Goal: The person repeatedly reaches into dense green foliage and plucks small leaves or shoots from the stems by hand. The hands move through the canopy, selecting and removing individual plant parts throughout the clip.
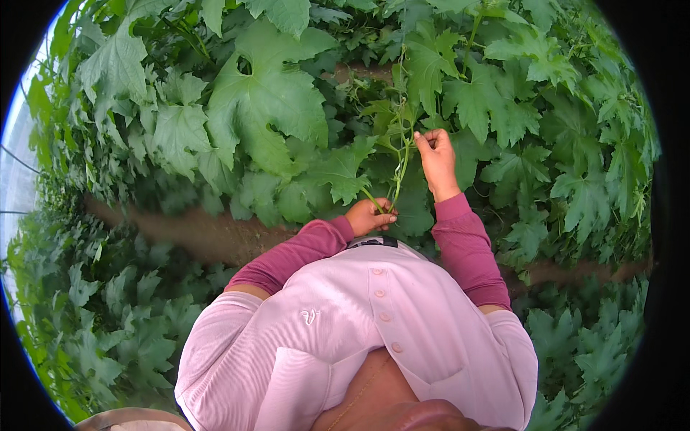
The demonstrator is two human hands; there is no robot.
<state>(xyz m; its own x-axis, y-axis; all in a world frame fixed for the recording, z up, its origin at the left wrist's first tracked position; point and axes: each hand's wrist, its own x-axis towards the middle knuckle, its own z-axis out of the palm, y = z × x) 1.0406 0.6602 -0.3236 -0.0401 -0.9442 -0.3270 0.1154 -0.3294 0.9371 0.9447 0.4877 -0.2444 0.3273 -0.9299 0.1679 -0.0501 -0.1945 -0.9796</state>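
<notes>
A green climbing vine stem (401,172) hangs in front of me, with thin tendrils and a pale string or clip beside it. Low down, near my waist, my left hand (373,214) pinches the bottom of the stem and a leaf stalk (372,199) between thumb and fingers. My right hand (435,156) is higher and to the right, its thumb and fingertips closed at the upper part of the same vine. A lobed leaf (342,169) stands to the left of the stem. What lies inside the fingers of either hand is hidden.
Dense foliage with large lobed leaves (269,91) rises in front and on both sides. A strip of bare brown soil (215,231) runs between the plant rows at the left. More leafy plants (135,328) grow behind me. Pale sheeting (19,161) shows at the far left.
</notes>
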